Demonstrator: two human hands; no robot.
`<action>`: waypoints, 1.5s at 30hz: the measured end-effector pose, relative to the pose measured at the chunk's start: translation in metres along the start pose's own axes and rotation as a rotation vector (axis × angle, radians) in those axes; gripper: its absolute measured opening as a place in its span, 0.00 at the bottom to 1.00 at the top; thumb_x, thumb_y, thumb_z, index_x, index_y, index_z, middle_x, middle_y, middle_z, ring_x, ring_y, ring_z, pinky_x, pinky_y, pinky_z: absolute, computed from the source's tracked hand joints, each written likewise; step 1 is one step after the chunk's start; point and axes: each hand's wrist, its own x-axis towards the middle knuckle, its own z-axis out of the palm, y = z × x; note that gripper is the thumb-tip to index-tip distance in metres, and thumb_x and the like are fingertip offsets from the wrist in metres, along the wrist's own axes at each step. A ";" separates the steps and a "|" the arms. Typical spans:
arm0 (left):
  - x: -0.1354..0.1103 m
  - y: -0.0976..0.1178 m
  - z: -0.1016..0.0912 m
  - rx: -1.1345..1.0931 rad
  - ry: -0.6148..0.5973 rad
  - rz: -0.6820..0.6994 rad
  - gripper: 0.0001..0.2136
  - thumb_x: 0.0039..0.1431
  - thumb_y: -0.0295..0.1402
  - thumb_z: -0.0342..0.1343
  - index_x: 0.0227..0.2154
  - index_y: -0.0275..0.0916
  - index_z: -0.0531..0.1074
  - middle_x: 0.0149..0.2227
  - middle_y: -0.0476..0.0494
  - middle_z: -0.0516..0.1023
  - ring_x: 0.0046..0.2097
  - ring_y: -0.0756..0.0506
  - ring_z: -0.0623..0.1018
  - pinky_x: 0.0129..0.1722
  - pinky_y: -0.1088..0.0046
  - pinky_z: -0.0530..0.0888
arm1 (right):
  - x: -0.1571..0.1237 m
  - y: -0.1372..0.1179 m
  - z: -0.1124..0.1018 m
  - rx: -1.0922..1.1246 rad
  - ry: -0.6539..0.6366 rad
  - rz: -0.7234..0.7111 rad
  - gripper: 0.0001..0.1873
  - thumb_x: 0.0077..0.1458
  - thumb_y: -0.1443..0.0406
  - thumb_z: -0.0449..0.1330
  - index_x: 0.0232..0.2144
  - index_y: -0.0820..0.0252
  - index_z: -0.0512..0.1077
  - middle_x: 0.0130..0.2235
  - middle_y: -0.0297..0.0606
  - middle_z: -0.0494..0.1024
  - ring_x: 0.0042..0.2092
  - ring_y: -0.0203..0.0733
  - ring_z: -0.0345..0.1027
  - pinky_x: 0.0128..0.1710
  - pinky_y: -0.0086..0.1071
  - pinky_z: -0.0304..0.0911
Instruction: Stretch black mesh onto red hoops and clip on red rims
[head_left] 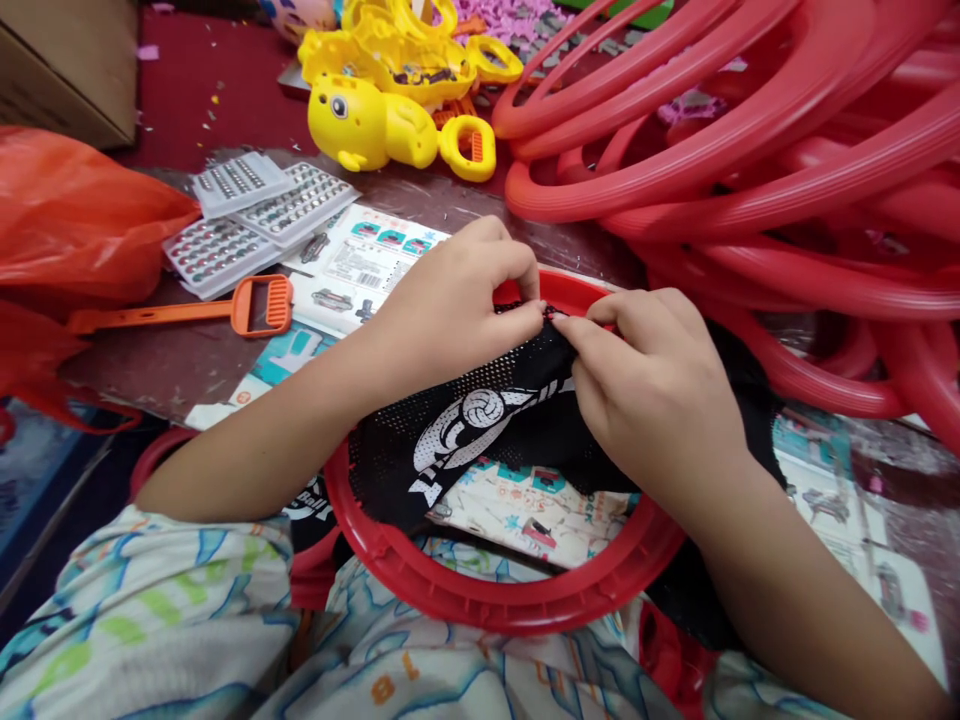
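Black mesh fabric (480, 410) with a white ball print lies across a round red plastic ring (510, 603); the left hand (469, 285) and right hand (656, 365) pinch its edge at the ring's far side, seemingly to steady it there; backs upward, pinches side by side; ribbed red plastic tubes (795, 205) heap beyond the ring's right.

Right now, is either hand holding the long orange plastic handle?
No, the left fingers and right fingers both pinch printed black mesh fabric.

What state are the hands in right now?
Left hand: closed, pinching the black mesh at its edge.
Right hand: closed, pinching the same edge.
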 end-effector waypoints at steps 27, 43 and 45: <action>-0.003 -0.009 -0.006 -0.028 0.052 0.074 0.12 0.62 0.40 0.56 0.30 0.38 0.78 0.33 0.46 0.74 0.38 0.47 0.74 0.40 0.69 0.71 | -0.005 0.011 -0.007 0.408 0.098 0.403 0.15 0.59 0.70 0.63 0.49 0.57 0.78 0.36 0.36 0.83 0.34 0.42 0.75 0.32 0.34 0.66; -0.003 -0.008 -0.008 -0.013 0.026 0.051 0.13 0.63 0.40 0.56 0.31 0.38 0.78 0.35 0.46 0.75 0.39 0.47 0.74 0.41 0.68 0.72 | -0.006 0.012 -0.012 0.388 0.049 0.355 0.16 0.60 0.69 0.62 0.50 0.59 0.78 0.36 0.38 0.83 0.34 0.42 0.75 0.35 0.35 0.68; -0.003 -0.010 -0.008 -0.019 0.034 0.071 0.12 0.64 0.40 0.56 0.31 0.38 0.78 0.34 0.46 0.74 0.39 0.47 0.74 0.41 0.68 0.72 | -0.005 0.013 -0.012 0.390 0.048 0.357 0.16 0.60 0.69 0.62 0.50 0.59 0.78 0.36 0.38 0.83 0.34 0.43 0.75 0.35 0.35 0.68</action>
